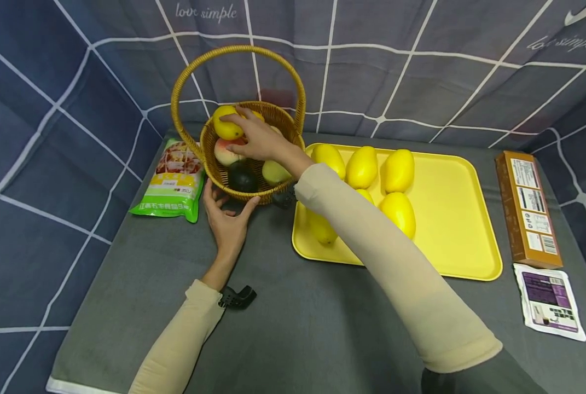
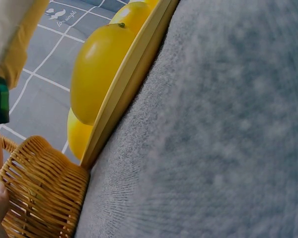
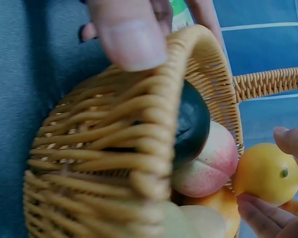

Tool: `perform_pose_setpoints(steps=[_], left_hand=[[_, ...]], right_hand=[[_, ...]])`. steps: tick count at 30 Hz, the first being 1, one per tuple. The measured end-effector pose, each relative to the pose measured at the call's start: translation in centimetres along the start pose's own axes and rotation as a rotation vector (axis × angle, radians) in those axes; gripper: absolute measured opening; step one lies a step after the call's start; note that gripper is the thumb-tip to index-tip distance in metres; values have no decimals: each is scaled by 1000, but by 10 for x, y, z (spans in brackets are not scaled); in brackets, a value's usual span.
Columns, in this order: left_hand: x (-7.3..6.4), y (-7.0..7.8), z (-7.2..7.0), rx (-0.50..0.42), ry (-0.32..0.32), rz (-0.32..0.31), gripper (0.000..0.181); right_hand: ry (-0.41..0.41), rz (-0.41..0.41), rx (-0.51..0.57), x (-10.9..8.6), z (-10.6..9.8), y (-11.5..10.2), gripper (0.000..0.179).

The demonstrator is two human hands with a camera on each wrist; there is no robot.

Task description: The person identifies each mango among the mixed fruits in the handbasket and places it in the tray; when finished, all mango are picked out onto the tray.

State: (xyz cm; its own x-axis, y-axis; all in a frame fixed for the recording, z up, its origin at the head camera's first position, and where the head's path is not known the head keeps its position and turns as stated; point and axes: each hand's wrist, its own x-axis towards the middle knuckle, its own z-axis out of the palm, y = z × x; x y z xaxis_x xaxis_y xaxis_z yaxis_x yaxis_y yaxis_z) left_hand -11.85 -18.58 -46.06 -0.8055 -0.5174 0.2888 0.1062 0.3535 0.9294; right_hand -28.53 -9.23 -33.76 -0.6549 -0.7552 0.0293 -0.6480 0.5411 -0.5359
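Observation:
My right hand [image 1: 255, 134] reaches into the wicker basket [image 3: 159, 114] and grips a yellow mango [image 3: 268, 173] between thumb and fingers, at the basket's far left rim. Around the near left side of the basket curves my left hand [image 1: 226, 221], its thumb lying against the front rim and its fingers along the side. Inside the basket are a pinkish peach [image 3: 208, 163], a dark green avocado [image 1: 242, 176], a pale green fruit [image 1: 274, 172] and another yellow fruit, partly hidden by the right hand.
A yellow tray [image 1: 452, 219] with several yellow mangoes [image 1: 398, 171] stands right of the basket, partly under my right sleeve. Left of the basket lies a green and yellow food bag [image 1: 173, 180]. A brown box [image 1: 529, 210] and a white and purple pouch [image 1: 550, 301] lie far right.

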Motion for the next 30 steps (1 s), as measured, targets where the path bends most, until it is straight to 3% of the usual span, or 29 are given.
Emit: perform_pose_setpoints(steps=[14, 30], left_hand=[[1, 2, -1, -2, 6, 29, 100], [-1, 1, 1, -21, 5, 7, 99]], right_hand=[[185, -145, 12, -36, -2, 5, 44], [236, -168, 65, -52, 5, 15, 37]])
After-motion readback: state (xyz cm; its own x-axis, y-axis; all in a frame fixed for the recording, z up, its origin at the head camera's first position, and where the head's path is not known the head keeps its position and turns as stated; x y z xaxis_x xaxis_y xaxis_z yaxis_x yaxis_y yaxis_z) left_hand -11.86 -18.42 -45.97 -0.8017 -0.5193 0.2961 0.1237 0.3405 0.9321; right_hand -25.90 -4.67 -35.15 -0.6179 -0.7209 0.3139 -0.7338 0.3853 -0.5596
